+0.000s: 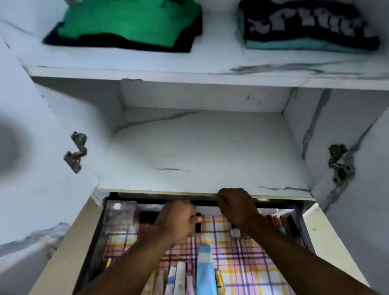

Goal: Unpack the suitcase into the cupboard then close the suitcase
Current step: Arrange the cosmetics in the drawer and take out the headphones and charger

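We look down into an open drawer (96, 254) of the cupboard (213, 145), lined with checked paper. A small dark item (198, 226), too blurred to name, sits just under our left hand (173, 220), whose fingers (193, 215) are curled together around it, thumb side toward the back of the drawer. Its long axis appears to run away from us, though most of it is hidden. Our right hand (237, 206) is just beside the left, its fingers hooked over the front lip of the shelf above; whether it also holds the small white thing below the wrist we cannot tell. Nearer us than both hands, a row of tubes, among them a blue tube (205, 277), lies lengthwise. Far above the fingers, folded clothes (129, 19) rest on the upper shelf. The suitcase is out of view.
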`<act>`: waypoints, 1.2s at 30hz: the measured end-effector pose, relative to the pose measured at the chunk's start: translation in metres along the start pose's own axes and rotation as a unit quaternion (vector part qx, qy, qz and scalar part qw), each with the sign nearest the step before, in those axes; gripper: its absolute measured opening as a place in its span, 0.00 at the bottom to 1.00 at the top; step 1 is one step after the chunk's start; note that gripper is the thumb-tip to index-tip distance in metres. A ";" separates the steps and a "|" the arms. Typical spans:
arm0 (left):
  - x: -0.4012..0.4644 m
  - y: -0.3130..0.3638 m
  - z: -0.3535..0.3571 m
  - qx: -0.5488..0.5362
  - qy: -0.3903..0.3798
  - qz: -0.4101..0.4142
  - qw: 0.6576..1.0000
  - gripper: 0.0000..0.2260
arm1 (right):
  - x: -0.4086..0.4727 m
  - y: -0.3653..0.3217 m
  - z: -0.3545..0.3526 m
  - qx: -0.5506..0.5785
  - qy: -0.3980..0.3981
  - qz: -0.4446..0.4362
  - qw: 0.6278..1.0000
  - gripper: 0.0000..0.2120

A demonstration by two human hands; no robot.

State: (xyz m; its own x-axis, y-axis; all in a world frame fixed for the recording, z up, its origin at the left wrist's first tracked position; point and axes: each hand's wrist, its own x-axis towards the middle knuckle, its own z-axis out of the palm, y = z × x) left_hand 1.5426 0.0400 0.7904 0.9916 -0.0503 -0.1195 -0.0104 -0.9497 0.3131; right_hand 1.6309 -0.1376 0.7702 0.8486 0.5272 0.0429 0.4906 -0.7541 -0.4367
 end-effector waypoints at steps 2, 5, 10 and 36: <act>-0.016 -0.007 -0.018 -0.005 0.030 -0.003 1.000 0.05 | -0.002 -0.023 -0.009 0.006 0.018 -0.015 1.000 0.11; -0.046 -0.014 -0.048 0.023 0.067 0.000 0.997 0.13 | -0.009 -0.065 -0.029 -0.037 0.040 -0.006 0.999 0.17; -0.102 -0.031 -0.098 0.052 0.151 0.018 0.987 0.14 | -0.026 -0.139 -0.068 -0.042 0.113 -0.032 0.992 0.12; -0.331 -0.050 -0.290 0.065 0.738 0.038 0.671 0.11 | -0.094 -0.345 -0.204 -0.175 0.270 -0.080 0.944 0.35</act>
State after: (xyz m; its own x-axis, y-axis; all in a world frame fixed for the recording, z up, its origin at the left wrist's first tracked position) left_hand 1.2523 0.1940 1.0870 0.0347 0.1695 0.9849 0.0148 -0.9855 0.1691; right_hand 1.4225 -0.0065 1.1000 0.6896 0.4395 0.5756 0.5755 -0.8150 -0.0672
